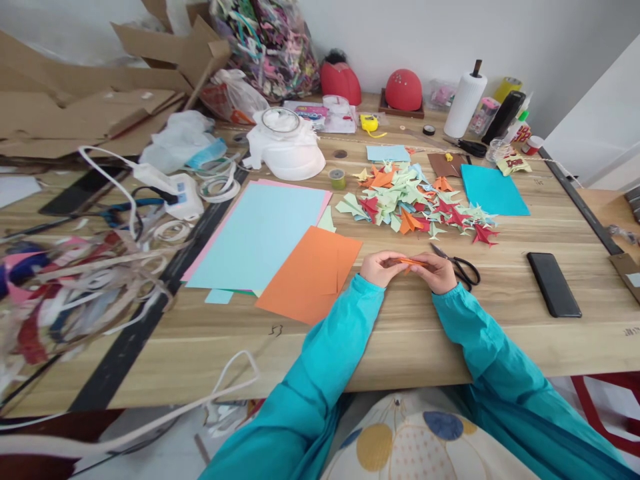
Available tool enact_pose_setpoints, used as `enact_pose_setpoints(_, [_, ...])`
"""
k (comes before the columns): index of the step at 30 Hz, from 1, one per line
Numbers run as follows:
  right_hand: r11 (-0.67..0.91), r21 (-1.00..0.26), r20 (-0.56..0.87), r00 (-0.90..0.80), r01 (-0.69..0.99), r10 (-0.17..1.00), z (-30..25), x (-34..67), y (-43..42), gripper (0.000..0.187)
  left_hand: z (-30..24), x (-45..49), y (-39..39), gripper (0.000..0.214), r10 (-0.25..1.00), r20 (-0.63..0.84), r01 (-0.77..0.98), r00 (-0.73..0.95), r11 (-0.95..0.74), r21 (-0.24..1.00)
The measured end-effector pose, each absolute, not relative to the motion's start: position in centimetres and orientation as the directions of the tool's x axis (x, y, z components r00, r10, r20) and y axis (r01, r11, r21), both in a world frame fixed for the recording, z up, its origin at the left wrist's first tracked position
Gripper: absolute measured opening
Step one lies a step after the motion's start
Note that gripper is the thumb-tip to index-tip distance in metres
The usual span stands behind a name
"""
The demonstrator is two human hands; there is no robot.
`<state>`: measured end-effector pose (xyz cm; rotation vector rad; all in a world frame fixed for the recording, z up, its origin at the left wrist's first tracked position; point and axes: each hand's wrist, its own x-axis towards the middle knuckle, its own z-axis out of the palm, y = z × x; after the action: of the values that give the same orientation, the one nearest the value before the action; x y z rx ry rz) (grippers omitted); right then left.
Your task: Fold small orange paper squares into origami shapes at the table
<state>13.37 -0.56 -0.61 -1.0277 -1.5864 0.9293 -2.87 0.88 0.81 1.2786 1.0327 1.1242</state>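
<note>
Between my two hands is a small folded piece of orange paper point(412, 262), pinched by the fingertips of both. My left hand point(383, 268) grips its left end and my right hand point(438, 272) its right end; the fingers hide part of the folds. Close by my right hand lies a pair of black-handled scissors point(465, 270). Left of my left hand, an orange sheet point(305, 280) overlaps a stack of light blue and pink sheets point(250, 233). Beyond my hands spreads a pile of folded paper birds point(400, 197) in green, orange and red.
A black phone point(553, 285) lies at the right. Turquoise paper point(495, 190) rests beside the pile, and a spool of thread point(337, 178) stands left of it. White cables and a power strip point(183, 195), ribbons point(100, 287) and cardboard point(90, 120) crowd the left side.
</note>
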Motion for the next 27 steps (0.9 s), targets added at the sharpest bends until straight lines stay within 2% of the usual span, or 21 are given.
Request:
enact_pose_setpoints(10, [0.380,-0.890,0.332,-0.211,0.253,0.919,-0.73,13.38,-0.53,0.019,0.94,-3.07,0.94,0.015,0.974,0.105,-0.002,0.202,-0.107,0.994])
enact_pose_setpoints(22, [0.278,-0.954,0.257,-0.178,0.107,0.950,-0.77,13.15,-0.71,0.016,0.45,-3.15,1.03,0.017,0.962,0.121,-0.009,0.244,-0.123,0.992])
enact_pose_setpoints(27, [0.277,-0.955,0.258,-0.162,0.110,0.952,-0.81,13.19,-0.69,0.015,0.22,-3.11,1.15,0.017,0.961,0.132,-0.032,0.244,-0.128,0.991])
